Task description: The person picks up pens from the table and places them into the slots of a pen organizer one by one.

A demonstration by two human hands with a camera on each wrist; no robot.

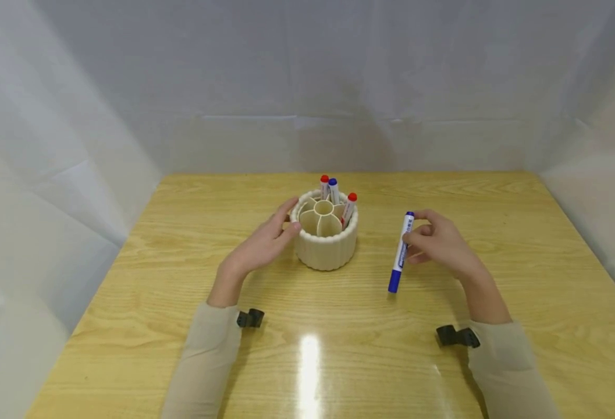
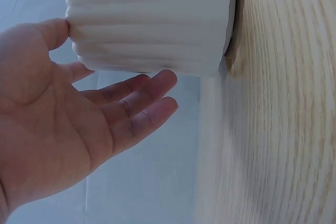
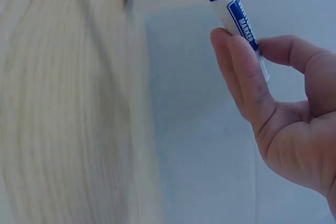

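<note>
- Head view, nearest to me first: my two sleeves come in from the bottom edge, and a bright glare lies on the wooden table [image 1: 181,244] between them.
- My right hand [image 1: 440,241] holds the blue marker [image 1: 401,251] in a narrow grip, thumb on one side of the barrel and fingertips on the other. The marker stands steeply tilted, its lower blue end at or just over the table, well to the right of the holder.
- Right wrist view shows the pinch sitting on the printed label of the blue marker [image 3: 233,9], about mid-barrel. I judge that a good place: it lets me swing the marker upright without it pivoting loose.
- My left hand [image 1: 265,241] is flat and relaxed, fingers straight against the left wall of the pen holder [image 1: 325,247], gripping nothing. In the left wrist view my fingertips [image 2: 152,85] touch its ribbed side [image 2: 152,19].
- I would keep that light brace on the wall, since a light holder could slide or tip when a marker is pushed in.
- Farther back, two red-capped markers [image 1: 324,185] [image 1: 349,207] and a second blue-capped one [image 1: 333,189] stand in the far and right compartments. The near and left compartments and the round middle cell look free.
- I judge a near compartment the easiest target: come over the rim upright and lower straight, clear of the standing caps.
</note>
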